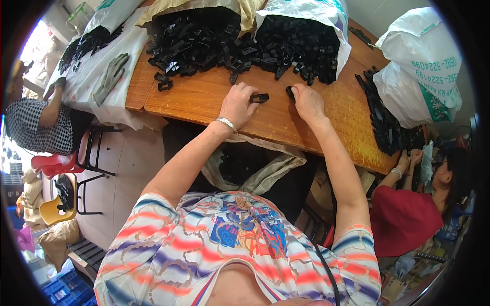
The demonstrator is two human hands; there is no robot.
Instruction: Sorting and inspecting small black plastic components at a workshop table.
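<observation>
Over the near part of the wooden table, my left hand pinches a small black plastic part between thumb and fingers. To its right, my right hand is closed on another small black part, of which only the end shows past the fingertips. The two parts are apart from each other. Just beyond both hands lies a large heap of similar black plastic parts, spilling from a tan sack and a white sack.
An open sack with black pieces inside rests at my lap. On the right, a person in red works beside long black parts and white bags. At left, another person's checked sleeve and a grey glove appear.
</observation>
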